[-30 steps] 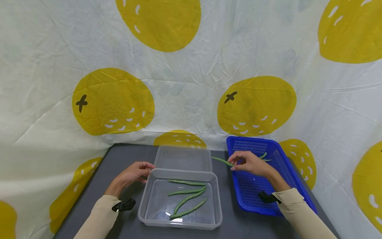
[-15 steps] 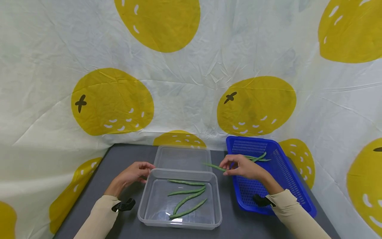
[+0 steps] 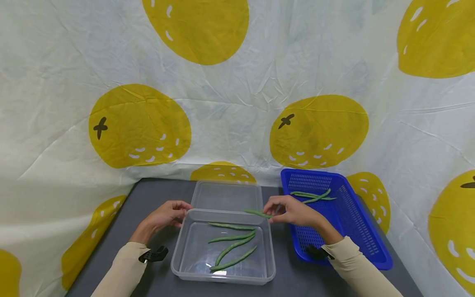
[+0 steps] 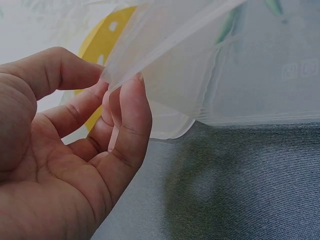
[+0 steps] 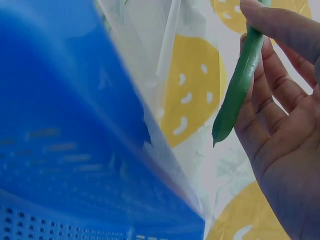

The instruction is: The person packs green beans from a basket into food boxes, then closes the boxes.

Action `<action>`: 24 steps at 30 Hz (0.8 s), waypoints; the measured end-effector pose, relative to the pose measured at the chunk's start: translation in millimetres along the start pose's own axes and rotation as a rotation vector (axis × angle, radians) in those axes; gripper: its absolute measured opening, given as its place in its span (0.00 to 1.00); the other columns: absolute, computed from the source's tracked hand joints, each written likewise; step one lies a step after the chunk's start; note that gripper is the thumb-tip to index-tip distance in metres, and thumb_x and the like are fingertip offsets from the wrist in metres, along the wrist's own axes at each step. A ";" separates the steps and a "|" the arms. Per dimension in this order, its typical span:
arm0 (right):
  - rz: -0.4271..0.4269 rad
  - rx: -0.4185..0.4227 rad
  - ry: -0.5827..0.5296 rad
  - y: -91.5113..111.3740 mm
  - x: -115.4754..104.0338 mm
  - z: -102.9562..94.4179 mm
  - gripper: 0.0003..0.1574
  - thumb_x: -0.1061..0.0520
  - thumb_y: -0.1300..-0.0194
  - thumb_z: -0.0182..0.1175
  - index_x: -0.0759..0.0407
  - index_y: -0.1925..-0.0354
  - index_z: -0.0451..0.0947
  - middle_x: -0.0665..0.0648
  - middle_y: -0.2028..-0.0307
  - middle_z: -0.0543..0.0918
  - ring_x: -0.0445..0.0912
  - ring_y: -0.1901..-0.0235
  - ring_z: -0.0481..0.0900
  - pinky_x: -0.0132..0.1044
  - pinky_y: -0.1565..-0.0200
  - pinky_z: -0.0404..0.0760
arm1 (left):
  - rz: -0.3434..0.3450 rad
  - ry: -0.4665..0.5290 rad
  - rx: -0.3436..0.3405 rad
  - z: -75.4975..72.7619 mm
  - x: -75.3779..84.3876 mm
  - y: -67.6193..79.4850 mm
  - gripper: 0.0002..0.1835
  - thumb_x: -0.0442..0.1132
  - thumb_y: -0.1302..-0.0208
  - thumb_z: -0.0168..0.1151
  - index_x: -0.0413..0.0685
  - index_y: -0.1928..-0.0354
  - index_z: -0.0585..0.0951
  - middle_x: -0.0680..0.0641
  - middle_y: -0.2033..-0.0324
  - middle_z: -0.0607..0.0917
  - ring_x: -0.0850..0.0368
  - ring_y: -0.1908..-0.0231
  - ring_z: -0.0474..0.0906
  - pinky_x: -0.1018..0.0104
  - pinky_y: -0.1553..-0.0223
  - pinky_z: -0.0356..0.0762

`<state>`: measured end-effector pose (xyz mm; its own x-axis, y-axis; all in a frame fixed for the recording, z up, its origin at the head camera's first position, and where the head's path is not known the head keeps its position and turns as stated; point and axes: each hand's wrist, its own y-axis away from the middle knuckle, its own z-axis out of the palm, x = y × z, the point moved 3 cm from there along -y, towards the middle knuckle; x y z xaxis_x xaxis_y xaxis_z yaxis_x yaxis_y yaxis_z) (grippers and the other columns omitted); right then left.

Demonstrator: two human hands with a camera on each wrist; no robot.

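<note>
My left hand [image 3: 171, 214] pinches the rim of a clear plastic container [image 3: 177, 260] at its far left corner; the left wrist view shows thumb and fingertips on that corner. Inside the container lie several green beans [image 3: 233, 251], spread apart. Over the container's far right corner, my right hand [image 3: 287, 212] holds one more green bean [image 5: 242, 80] between thumb and fingers, its far end pointing left. To the right stands a blue perforated basket [image 3: 341, 222] with a few green beans [image 3: 315, 196] near its far end.
A clear flat lid [image 3: 226, 196] lies behind the container on the dark grey table [image 3: 152, 192]. A white curtain [image 3: 230, 132] printed with yellow fruit hangs along the table's far edge.
The right hand has moved left from over the blue basket to the container's far right corner, carrying the green bean. The left hand stays at the container's rim.
</note>
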<state>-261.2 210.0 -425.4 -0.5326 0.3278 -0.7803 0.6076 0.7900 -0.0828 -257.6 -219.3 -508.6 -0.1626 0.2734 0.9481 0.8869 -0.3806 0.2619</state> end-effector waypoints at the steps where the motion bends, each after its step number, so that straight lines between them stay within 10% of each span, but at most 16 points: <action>1: 0.004 -0.003 0.001 -1.3 -0.9 1.6 0.16 0.62 0.35 0.69 0.46 0.50 0.84 0.48 0.57 0.84 0.43 0.60 0.81 0.43 0.56 0.84 | 0.001 0.000 -0.001 0.2 0.2 0.2 0.18 0.37 0.23 0.53 0.32 0.39 0.76 0.31 0.49 0.82 0.49 0.59 0.80 0.57 0.59 0.84; 24: -0.055 -0.108 -0.106 -25.5 -17.1 38.5 0.15 0.58 0.35 0.70 0.53 0.49 0.84 0.55 0.57 0.84 0.44 0.59 0.80 0.46 0.55 0.84 | 0.001 0.015 0.003 0.8 -3.6 -2.1 0.16 0.36 0.24 0.54 0.36 0.41 0.79 0.39 0.53 0.84 0.48 0.58 0.81 0.57 0.60 0.84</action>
<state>-244.9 164.3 -433.8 -0.4947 0.2306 -0.8379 0.5092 0.8582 -0.0645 -258.6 -218.8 -512.7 -0.1681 0.2598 0.9509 0.8882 -0.3786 0.2604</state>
